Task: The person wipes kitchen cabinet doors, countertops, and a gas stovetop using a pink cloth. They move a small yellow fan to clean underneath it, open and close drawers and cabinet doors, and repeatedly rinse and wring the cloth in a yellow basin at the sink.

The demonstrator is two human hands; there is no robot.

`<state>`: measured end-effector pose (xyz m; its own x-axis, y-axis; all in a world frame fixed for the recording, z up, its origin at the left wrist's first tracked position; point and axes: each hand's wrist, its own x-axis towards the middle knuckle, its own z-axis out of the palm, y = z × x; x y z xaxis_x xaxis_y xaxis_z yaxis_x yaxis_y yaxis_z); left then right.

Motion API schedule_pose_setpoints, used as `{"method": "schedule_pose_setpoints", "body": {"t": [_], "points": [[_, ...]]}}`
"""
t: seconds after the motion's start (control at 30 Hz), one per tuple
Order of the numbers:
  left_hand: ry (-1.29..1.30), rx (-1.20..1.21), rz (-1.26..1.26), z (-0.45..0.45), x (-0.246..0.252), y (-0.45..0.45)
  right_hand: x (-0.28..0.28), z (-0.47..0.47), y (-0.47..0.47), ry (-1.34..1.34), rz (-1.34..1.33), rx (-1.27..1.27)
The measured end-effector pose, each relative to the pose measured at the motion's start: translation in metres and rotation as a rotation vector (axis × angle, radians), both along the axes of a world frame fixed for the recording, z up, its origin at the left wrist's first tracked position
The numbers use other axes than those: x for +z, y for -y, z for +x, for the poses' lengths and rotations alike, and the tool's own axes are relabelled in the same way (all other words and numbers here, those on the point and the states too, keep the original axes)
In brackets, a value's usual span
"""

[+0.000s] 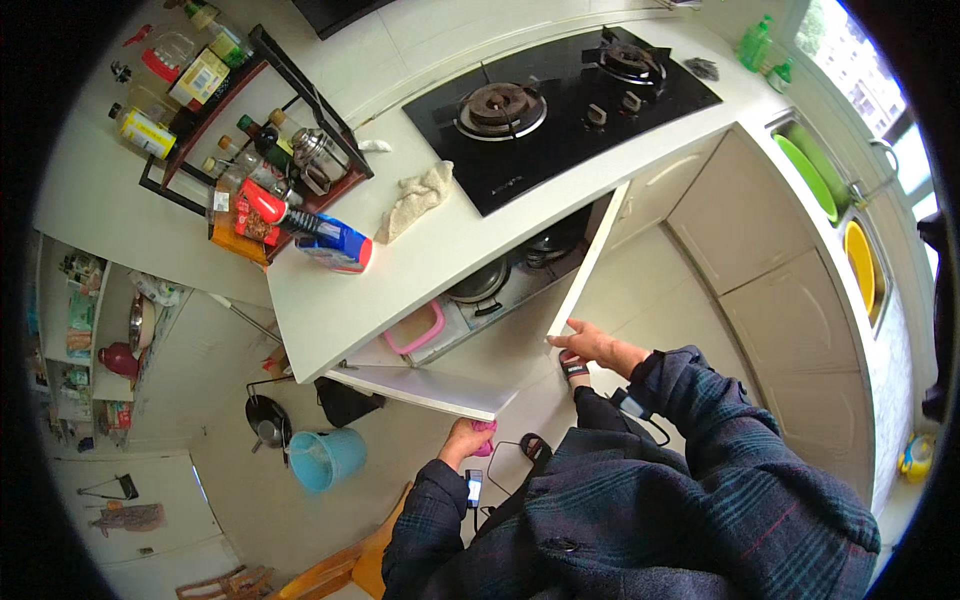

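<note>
My left hand (459,442) holds a bunched pink cloth (484,438) at the outer edge of the left cabinet door (427,391), which stands swung out below the counter. With its fingers at the free edge, my right hand (598,348) grips the right cabinet door (589,266), also swung out. Between the doors, the lower cabinet shows a pink-rimmed plastic container (417,330) and a lidded pan (478,283). A second dark pot or lid (553,241) sits farther right, partly shaded by the counter.
Above spans the white countertop (341,307) with a black gas hob (525,169), a beige rag (417,199) and a bottle rack (315,199). A light-blue bucket (330,457) and a wok (268,421) are left; a wooden chair (367,559) is near my left arm. Sinks (817,154) line the right.
</note>
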<state>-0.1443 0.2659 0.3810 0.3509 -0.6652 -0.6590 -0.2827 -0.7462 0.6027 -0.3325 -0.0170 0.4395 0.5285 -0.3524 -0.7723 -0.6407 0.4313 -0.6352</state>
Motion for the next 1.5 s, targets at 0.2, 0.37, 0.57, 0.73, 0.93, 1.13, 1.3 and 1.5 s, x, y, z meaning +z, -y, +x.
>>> {"method": "schedule_pose_setpoints", "body": {"t": [0.2,0.37,0.57,0.73,0.93,1.13,1.3,1.5], "points": [[-0.018,0.087,-0.020,0.005,-0.009,0.048,-0.001,0.051,0.029,-0.024,0.106,0.035],[-0.188,0.232,0.064,0.008,-0.010,0.085,-0.005,0.083,0.056,-0.030,0.150,0.181],[-0.037,0.370,-0.092,0.019,0.010,0.122,-0.004,0.104,0.086,0.186,0.121,0.257],[-0.093,0.484,-0.298,0.040,0.008,0.147,-0.007,0.099,0.096,0.150,0.136,0.227],[0.015,0.498,-0.392,0.076,-0.012,0.162,-0.022,0.086,0.098,0.108,0.096,0.205],[-0.048,0.299,-0.368,0.109,0.003,0.178,-0.006,0.099,0.086,0.151,0.041,0.322],[-0.404,0.080,-0.482,0.108,0.065,0.187,0.038,0.133,0.052,0.211,0.341,0.191],[-0.111,-0.375,-0.709,0.116,0.137,0.187,0.087,0.168,0.048,0.309,0.448,-0.157]]}}
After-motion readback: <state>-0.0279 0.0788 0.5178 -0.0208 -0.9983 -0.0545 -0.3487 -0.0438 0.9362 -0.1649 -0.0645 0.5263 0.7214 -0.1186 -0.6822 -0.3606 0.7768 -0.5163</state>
